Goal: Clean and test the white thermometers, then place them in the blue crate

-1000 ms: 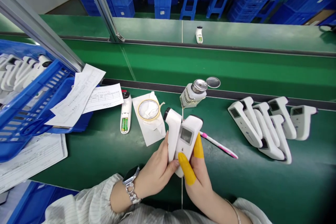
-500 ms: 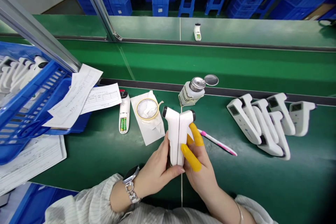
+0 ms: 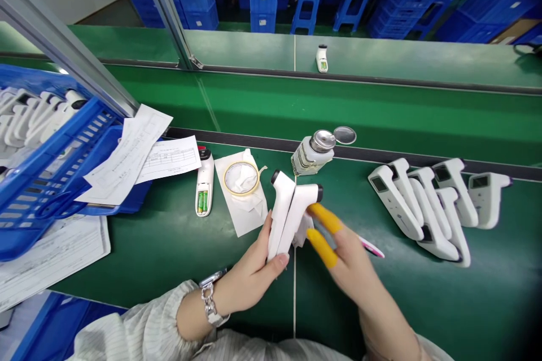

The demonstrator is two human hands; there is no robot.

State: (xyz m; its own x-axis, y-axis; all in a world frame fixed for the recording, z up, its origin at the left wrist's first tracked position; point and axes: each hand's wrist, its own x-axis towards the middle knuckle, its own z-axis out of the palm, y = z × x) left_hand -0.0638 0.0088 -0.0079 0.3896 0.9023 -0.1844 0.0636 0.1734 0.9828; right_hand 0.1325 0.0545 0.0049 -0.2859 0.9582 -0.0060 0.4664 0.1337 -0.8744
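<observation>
My left hand is closed round the handles of two white handheld thermometers, held side by side with their heads pointing away from me. My right hand, with yellow finger cots on the thumb and forefinger, reaches to the right-hand thermometer. Its fingertips pinch a small white scrap against the handle; I cannot make out what the scrap is. A pink and white brush lies on the green mat partly under that hand.
Several more white thermometers lie in a row at right. A pump bottle, a tape roll on white paper, and an open-backed unit with batteries stand ahead. Blue crates with thermometers and papers are at left.
The two thermometers tilted to the right and are now held by my left hand alone. My right hand let go of its thermometer and drew back to the right, fingertips still at the handle.
</observation>
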